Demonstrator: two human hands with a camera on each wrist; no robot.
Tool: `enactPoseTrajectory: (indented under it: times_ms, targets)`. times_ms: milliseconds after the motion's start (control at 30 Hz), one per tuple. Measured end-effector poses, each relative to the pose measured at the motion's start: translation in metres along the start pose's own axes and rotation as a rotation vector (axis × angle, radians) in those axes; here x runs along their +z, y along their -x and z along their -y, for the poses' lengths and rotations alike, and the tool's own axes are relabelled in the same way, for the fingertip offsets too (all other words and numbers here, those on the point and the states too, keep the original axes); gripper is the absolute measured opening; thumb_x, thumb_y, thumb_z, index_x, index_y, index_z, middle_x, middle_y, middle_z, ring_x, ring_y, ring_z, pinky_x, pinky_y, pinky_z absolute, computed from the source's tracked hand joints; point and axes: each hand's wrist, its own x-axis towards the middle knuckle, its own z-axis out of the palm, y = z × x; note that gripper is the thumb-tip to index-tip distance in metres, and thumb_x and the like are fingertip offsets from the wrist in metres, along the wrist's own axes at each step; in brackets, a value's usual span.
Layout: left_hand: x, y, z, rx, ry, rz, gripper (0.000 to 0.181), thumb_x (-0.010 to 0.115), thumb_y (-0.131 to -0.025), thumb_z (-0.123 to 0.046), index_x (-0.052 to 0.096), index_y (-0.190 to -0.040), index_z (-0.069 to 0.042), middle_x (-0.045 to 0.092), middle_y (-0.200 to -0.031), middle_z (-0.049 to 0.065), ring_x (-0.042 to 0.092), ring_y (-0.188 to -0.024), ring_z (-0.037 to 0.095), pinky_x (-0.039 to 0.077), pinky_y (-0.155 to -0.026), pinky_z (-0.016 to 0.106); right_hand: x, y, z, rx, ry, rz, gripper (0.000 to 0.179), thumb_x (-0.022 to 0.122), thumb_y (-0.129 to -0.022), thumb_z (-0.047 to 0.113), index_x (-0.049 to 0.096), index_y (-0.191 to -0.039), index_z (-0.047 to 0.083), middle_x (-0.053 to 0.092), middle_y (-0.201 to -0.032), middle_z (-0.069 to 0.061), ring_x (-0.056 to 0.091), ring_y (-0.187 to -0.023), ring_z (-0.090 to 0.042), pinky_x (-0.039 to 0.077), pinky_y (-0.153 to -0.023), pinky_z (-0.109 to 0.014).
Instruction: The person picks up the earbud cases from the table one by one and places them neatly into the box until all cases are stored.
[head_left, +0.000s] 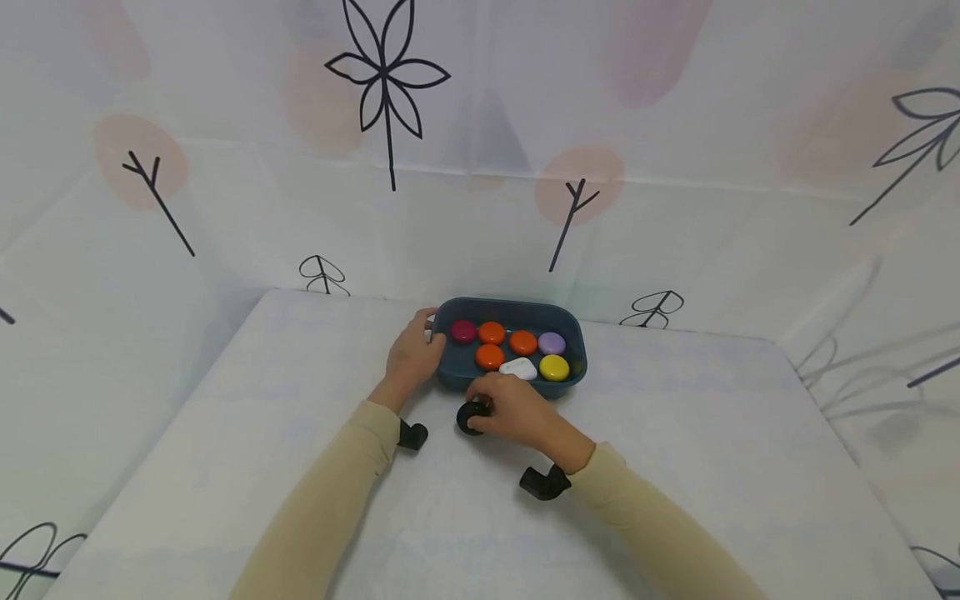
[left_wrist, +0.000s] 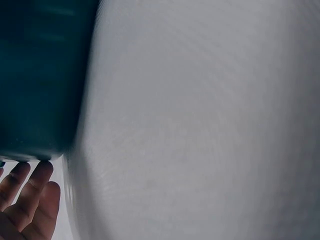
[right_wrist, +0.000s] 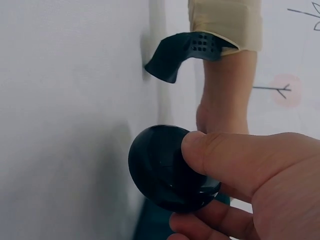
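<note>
A dark blue-green plastic bin (head_left: 566, 387) stands toward the back of the table. My left hand (head_left: 415, 357) holds its left end, the thumb over the rim; in the left wrist view, fingertips (left_wrist: 45, 167) rest against the bin's outer wall (left_wrist: 42, 95). In front of the bin, my right hand (head_left: 517, 412) pinches a glossy black round disc (right_wrist: 162, 167) between thumb and fingers. Inside the bin lie a dark red disc (head_left: 463, 332), three orange discs (head_left: 490, 357), a lilac disc (head_left: 552, 343), a yellow disc (head_left: 554, 367) and a white piece (head_left: 519, 368), partly hidden by the front rim.
The bin stands on a table covered with a white cloth (head_left: 675, 433). Behind it and along both sides hangs a pale printed cloth (head_left: 480, 225). Each wrist carries a black curved mount (head_left: 545, 482) sticking out from the beige sleeve (head_left: 652, 517).
</note>
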Motion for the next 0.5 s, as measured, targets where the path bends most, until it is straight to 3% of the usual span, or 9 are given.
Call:
enactPoseTrajectory:
  times_ms: [500]
  targets:
    - [0.0027, -0.001, 0.0032, 0.016, -0.003, -0.015, 0.052, 0.041, -0.08, -0.031, 0.034, -0.131, -0.025, 0.054, -0.117, 0.003, 0.052, -0.105, 0.021, 0.041, -0.087, 0.04, 0.0096, -0.0034, 0.0022, -0.011, 0.041, 0.019, 0.027, 0.069, -0.071, 0.03, 0.061, -0.095, 0.019, 0.056, -0.079, 0.007, 0.048, -0.069, -0.006, 0.043, -0.063, -0.018]
